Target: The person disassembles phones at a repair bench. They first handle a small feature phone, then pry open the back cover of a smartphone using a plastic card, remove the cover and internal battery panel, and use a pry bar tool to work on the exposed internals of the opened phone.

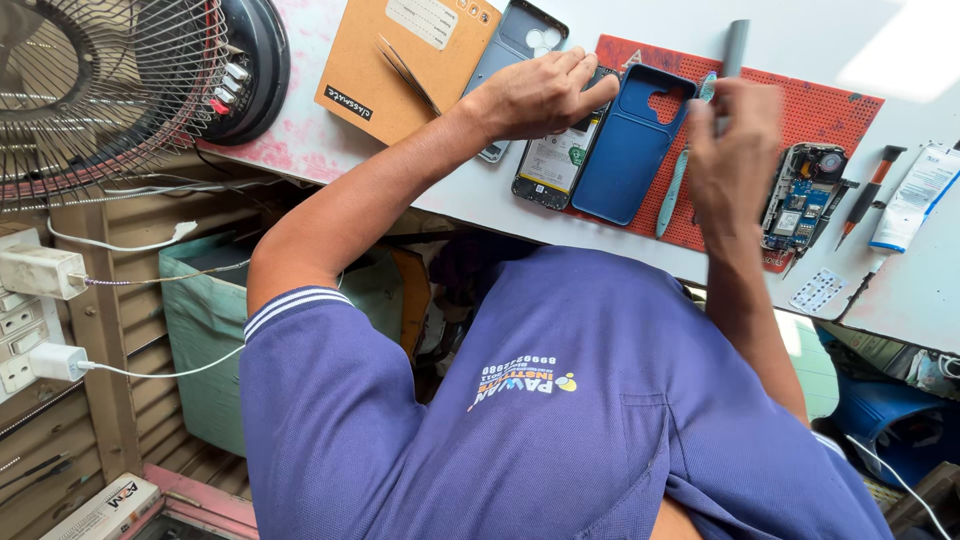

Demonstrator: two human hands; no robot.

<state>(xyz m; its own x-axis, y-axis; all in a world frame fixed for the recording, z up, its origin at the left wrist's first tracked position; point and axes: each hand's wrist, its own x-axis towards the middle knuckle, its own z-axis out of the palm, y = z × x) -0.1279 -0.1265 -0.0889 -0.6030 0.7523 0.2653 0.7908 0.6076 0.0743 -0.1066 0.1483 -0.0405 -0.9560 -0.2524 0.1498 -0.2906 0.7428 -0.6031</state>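
Note:
My left hand (540, 92) rests palm down on an opened phone (552, 165) with its battery showing, at the left edge of a red work mat (830, 105). A dark blue phone case (628, 145) lies next to it on the mat. My right hand (735, 140) is blurred above the mat, its fingers closed around a grey-handled tool (737, 45) that sticks up past them. A slim teal tool (677, 185) lies on the mat just left of that hand.
A stripped phone with a bare circuit board (803, 195), a red-handled screwdriver (868, 188) and a white tube (915, 195) sit to the right. Tweezers (408, 72) lie on a brown card (400, 60) beside a grey back cover (515, 45). A fan (100, 90) and plugged chargers (45, 272) are at left.

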